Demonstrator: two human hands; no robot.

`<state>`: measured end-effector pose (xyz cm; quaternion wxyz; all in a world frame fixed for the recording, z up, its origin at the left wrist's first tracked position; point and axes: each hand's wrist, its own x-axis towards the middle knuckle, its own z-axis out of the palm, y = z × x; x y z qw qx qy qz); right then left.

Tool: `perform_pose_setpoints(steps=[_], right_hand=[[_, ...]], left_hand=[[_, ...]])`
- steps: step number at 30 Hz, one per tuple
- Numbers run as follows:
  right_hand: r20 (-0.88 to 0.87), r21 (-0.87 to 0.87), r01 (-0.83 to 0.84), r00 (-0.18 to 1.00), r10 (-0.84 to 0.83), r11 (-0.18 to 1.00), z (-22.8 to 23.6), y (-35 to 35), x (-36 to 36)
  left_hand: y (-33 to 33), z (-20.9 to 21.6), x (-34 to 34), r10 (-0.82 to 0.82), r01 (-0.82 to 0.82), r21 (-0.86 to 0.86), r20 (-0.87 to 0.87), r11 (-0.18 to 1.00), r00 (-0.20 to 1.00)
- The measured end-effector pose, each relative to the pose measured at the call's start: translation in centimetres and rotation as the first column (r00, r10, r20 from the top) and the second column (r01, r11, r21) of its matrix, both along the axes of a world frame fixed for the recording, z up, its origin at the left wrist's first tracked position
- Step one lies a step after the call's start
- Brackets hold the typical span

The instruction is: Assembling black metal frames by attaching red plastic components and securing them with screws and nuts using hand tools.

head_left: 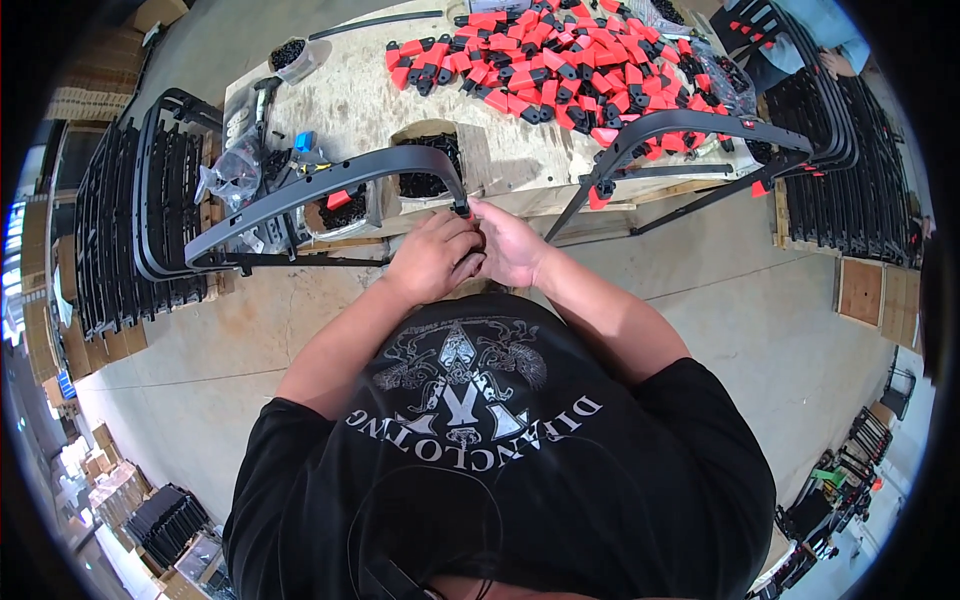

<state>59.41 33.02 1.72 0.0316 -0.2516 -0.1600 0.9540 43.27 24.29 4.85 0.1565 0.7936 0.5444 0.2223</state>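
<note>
A curved black metal frame (330,180) stands in front of me, its bent bar coming down to an end between my hands. My left hand (435,255) is closed at that end, fingers curled in toward the palm; what they pinch is hidden. Opposite it, my right hand (512,245) closes around the same bar end, palm turned to the left, its fingertips partly covered. A speck of red shows at the bar end between the hands. Just beyond are a tub of small black parts (418,185) and another tub (365,212) with a red-and-black piece lying in it.
A wooden table (340,100) carries a large heap of red-and-black pieces (550,70). A hammer (262,98), a clear plastic bag (238,172) and a small bucket (290,62) lie at left. Another black frame (690,122) leans right. Frame stacks (105,220) flank me; a person's hand (836,64) shows far right.
</note>
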Motion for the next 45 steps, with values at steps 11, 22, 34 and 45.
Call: perform_pose_setpoints(steps=[11,22,34,45], right_hand=[[0.523,0.748,-0.218,0.775,-0.354,0.626,-5.6,1.0,-0.4],[0.48,0.841,-0.541,0.763,-0.433,-0.022,-3.0,1.4,-1.9],[0.524,0.823,-0.567,0.774,-0.354,-0.021,-2.1,2.0,-2.0],[0.55,0.814,-0.581,0.768,-0.328,0.004,-1.6,2.4,-1.9]], left_hand=[[0.5,-7.6,-2.7,0.764,-0.256,-0.72,0.611,0.645,0.208],[2.4,-8.3,-1.5,0.889,-0.059,-0.887,0.456,0.459,0.049],[3.5,-9.1,0.0,0.946,-0.043,-0.946,0.322,0.321,-0.034],[3.1,-9.3,-0.4,0.94,0.039,-0.942,0.331,0.334,-0.08]])
